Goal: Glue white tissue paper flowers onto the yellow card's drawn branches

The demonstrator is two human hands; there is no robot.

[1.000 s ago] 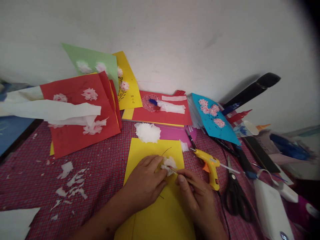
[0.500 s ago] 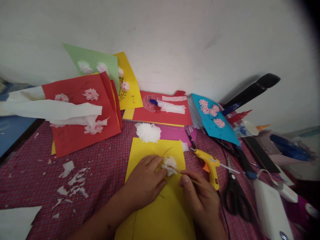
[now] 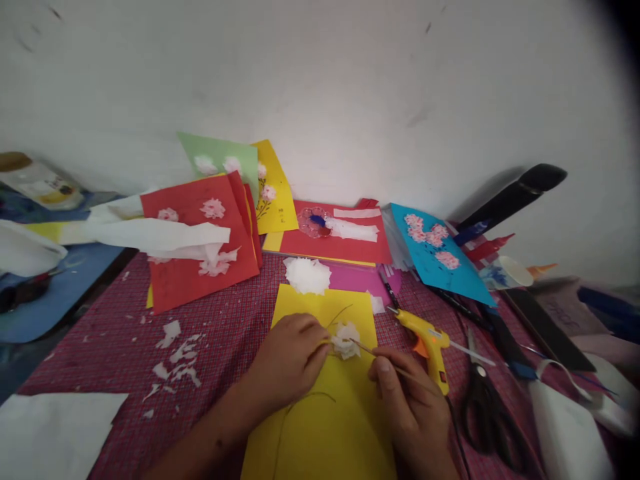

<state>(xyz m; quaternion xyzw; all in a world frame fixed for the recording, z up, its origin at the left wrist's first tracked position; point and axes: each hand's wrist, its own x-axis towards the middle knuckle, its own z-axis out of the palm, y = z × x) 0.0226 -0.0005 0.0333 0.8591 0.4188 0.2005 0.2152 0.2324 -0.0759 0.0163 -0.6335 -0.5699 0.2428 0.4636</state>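
A yellow card (image 3: 345,427) lies before me, with thin dark curved lines on it. On its upper part sits a crumpled white tissue-paper flower (image 3: 346,341). My left hand (image 3: 293,357) rests on the card at the flower's left edge, thumb and forefinger closed together; what they pinch, if anything, is hidden. From the right, my right hand (image 3: 413,403) grips a thin wooden stick (image 3: 367,349), whose tip touches the middle of the flower. A stack of frilly white paper (image 3: 307,275) lies just beyond the card's top edge.
A yellow glue gun (image 3: 425,340) and black-handled scissors (image 3: 487,413) lie to the right. Red cards (image 3: 193,193) with paper flowers stand at the left, near white paper scraps (image 3: 185,360). At the back are a red sheet (image 3: 360,250) and a blue flower card (image 3: 420,263).
The view has shifted left. My left fingers have drawn together at the flower's edge, uncovering more of the flower and the lower line. The stick's tip remains at the flower.
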